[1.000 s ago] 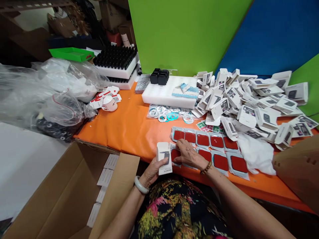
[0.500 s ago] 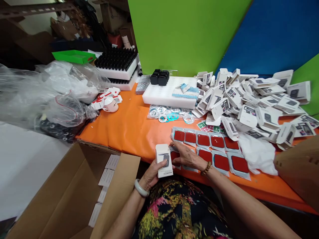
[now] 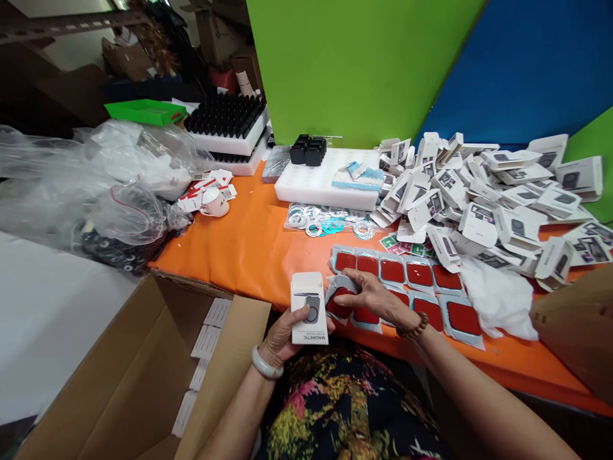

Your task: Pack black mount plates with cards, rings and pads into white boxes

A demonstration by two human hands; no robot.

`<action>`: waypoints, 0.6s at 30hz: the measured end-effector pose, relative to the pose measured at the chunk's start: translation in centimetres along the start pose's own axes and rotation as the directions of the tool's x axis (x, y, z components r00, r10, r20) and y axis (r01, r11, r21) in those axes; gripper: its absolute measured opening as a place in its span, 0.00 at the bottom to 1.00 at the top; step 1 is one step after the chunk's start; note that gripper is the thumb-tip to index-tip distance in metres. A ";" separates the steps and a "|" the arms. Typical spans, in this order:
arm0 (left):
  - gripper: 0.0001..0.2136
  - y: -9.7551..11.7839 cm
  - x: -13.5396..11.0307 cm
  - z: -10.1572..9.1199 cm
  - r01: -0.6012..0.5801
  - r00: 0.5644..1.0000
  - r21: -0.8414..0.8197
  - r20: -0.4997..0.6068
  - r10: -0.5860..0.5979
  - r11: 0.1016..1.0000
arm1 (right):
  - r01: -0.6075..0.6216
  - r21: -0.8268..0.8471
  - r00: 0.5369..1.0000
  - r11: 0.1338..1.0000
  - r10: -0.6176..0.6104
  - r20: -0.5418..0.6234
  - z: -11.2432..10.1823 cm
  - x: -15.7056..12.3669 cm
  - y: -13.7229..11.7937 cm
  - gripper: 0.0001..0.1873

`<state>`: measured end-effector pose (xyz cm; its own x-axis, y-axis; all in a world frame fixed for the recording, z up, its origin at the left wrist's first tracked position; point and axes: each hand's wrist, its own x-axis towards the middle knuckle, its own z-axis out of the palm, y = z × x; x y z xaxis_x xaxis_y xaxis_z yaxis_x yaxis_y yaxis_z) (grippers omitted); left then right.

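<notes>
Box (image 3: 313, 310) was pinched by left hand (image 3: 283, 333), red pad (image 3: 338, 310) by right hand (image 3: 376, 299) — some packs (image 3: 205, 341) already stacked in carton (image 3: 122, 361), more pads (image 3: 393, 271) left out.

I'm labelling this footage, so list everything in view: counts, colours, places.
Small printed card box: one, white, centre foreground
Glossy square pads: about ten, red, two table rows
Printed card cartons: dozens, white, heaped right
Foam block: one, white, table's back middle
Square chunky parts: cluster, black, on that block
Stacked foam trays: two, white, back left
Shallow tray: one, green, far left
Flat rings: many, teal and white, before that block
Clear plastic bags: several, colourless, left
Open cardboard box: one, brown, lower left
Tabletop: one, orange, centre
Tall panels: three, green and blue, behind
Left hand: one, holding the printed box
Right hand: one, gripping the leftmost front pad
</notes>
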<state>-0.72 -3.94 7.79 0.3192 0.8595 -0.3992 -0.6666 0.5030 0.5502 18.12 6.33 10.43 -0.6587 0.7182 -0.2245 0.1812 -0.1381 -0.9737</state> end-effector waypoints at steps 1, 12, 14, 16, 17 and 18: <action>0.20 0.1 -0.1 0.1 0.000 1.000 0.005 0.008 0.000 1.000 | 0.000 0.033 1.000 0.999 0.000 -0.022 -0.1 -0.1 -0.2 0.15; 0.21 -0.2 0.4 0.9 0.083 0.993 0.042 0.082 -0.086 0.996 | -0.004 0.084 0.999 0.996 0.009 -0.053 -1.6 -1.9 -0.6 0.17; 0.21 -0.2 0.5 0.9 0.086 0.993 0.058 0.080 -0.090 0.995 | -0.016 0.123 0.996 0.992 0.026 -0.081 -1.8 -2.3 -0.2 0.15; 0.21 -0.1 0.6 0.9 0.073 0.995 0.097 0.065 -0.080 0.993 | -0.016 0.136 0.991 0.991 0.035 -0.132 -2.1 -2.7 0.0 0.16; 0.21 0.0 0.7 0.9 0.065 0.996 0.123 0.049 -0.072 0.990 | -0.013 0.135 0.986 0.991 0.035 -0.160 -2.4 -2.9 -0.1 0.16; 0.21 0.1 0.7 0.9 0.057 0.998 0.152 0.026 -0.062 0.987 | -0.007 0.131 0.981 0.991 0.032 -0.192 -2.6 -3.1 -0.3 0.17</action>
<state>0.03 -3.20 8.19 0.3770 0.8288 -0.4134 -0.5369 0.5592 0.6316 22.05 5.95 11.53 -0.5003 0.8309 -0.2437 0.0880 -0.2312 -0.9689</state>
